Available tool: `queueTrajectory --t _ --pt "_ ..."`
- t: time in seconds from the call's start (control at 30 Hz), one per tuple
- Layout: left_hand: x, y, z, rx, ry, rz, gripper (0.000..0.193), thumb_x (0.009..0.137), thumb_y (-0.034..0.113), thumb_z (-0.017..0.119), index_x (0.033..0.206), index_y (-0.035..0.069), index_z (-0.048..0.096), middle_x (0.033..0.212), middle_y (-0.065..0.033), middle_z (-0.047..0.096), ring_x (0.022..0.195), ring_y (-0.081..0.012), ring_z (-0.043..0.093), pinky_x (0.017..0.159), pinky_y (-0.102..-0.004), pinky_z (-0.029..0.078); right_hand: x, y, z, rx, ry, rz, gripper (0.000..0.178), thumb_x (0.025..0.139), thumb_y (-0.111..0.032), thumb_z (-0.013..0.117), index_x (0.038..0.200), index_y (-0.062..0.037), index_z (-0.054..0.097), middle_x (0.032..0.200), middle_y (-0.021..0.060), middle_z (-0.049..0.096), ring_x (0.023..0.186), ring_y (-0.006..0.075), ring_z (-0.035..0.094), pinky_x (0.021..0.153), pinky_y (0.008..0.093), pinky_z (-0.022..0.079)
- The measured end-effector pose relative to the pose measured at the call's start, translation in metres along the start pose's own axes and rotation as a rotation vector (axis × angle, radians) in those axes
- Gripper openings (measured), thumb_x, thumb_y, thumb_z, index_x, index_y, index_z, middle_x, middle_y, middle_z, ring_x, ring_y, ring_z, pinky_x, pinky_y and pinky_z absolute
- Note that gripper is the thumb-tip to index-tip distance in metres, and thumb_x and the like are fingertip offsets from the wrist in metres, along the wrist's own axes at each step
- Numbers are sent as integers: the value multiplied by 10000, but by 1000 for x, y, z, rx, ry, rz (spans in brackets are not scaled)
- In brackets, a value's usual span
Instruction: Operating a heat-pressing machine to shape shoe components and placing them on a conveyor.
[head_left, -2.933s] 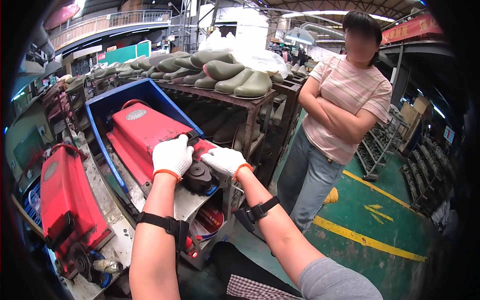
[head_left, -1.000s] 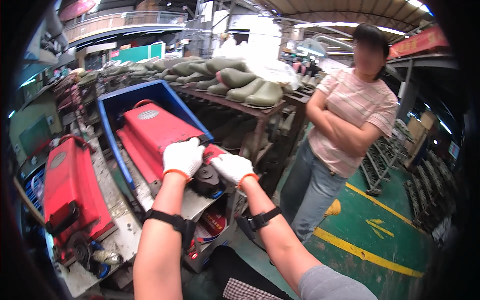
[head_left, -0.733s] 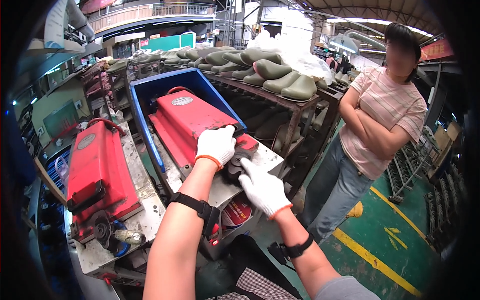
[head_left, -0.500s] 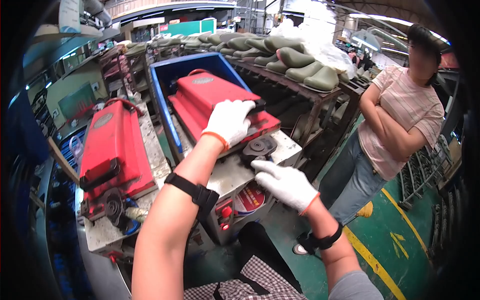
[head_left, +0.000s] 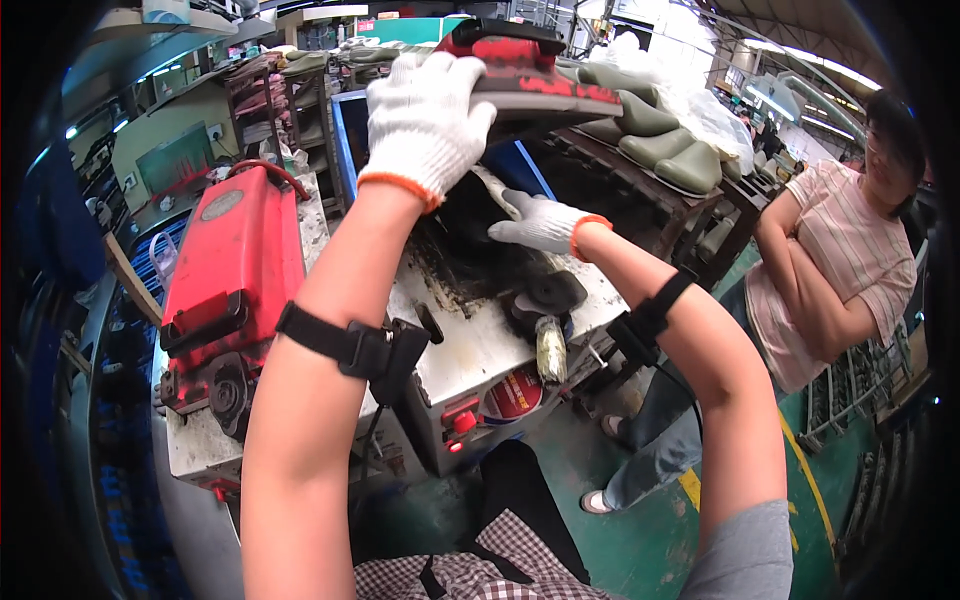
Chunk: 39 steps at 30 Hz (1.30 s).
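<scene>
The right-hand machine's red lid [head_left: 530,85] stands raised, its black handle [head_left: 505,35] at the top and a dark cavity [head_left: 455,255] below. My left hand [head_left: 425,125], in a white knitted glove with an orange cuff, is up beside the lid's left edge. Its thumb stands apart from its fingers, whose tips are partly hard to see. My right hand [head_left: 545,222], gloved alike, reaches over the cavity with thumb and fingers apart, beside a pale curved edge [head_left: 488,190] I cannot identify. Below it sits a round black latch [head_left: 548,290] with a tape-wrapped lever [head_left: 551,350].
A second red-lidded machine [head_left: 235,260] stands closed at the left. Grey-green boots [head_left: 660,155] lie on a rack [head_left: 690,212] behind. A person [head_left: 840,260] with folded arms stands close at the right. A red button [head_left: 462,422] is on the machine's front.
The red lid has swung up from lying closed, and my left hand has risen with it. My right hand has moved from the latch to over the cavity. The latch lever now points toward me.
</scene>
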<state>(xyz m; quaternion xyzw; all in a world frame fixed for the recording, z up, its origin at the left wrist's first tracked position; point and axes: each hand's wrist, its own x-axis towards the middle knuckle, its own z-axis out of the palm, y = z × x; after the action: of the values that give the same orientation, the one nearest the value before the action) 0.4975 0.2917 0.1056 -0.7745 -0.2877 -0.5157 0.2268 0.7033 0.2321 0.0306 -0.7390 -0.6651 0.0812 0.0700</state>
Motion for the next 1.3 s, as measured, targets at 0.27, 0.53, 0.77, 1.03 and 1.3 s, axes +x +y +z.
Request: queueTrajectory --t 0.27,0.53,0.77,1.03,1.3 --pt "57 -31 15 55 199 95 398 877 400 702 1197 164 729 1177 -83 712 1191 -324 617 1003 -493 499 92 -27 44 -67 -103 158 1265 700 -676 765 1646 -14 247 1566 283 467 1432 421 483 1171 460 421" --pt "43 -25 -3 -153 126 51 590 932 326 683 1459 95 554 1499 -178 539 1471 -359 422 1217 -440 343 49 -7 -15 1049 -19 209 596 960 -458 612 1430 -98 549 1422 158 601 1237 369 619 876 497 610" --pt "-117 49 -96 -1324 -169 -803 543 1055 278 583 1494 12 405 1357 -105 540 1237 -195 515 1053 -364 412 -123 -17 0 1726 -168 35 482 988 -457 575 1276 -72 617 922 94 748 611 201 707 416 238 495" --pt "-219 86 -223 -1775 -38 -1246 313 937 136 764 1176 55 580 890 -1 632 809 -81 616 686 -260 509 -226 -132 71 1483 22 -220 775 946 -378 681 1541 49 428 1508 145 544 1384 245 528 1170 376 407" --pt "-323 52 -344 -1429 539 -1475 382 850 109 733 1206 46 609 1047 -51 672 905 -133 657 778 -297 541 -229 -192 110 1099 -62 -659 870 1004 -614 538 1568 36 410 1499 223 554 1218 263 620 985 346 509"
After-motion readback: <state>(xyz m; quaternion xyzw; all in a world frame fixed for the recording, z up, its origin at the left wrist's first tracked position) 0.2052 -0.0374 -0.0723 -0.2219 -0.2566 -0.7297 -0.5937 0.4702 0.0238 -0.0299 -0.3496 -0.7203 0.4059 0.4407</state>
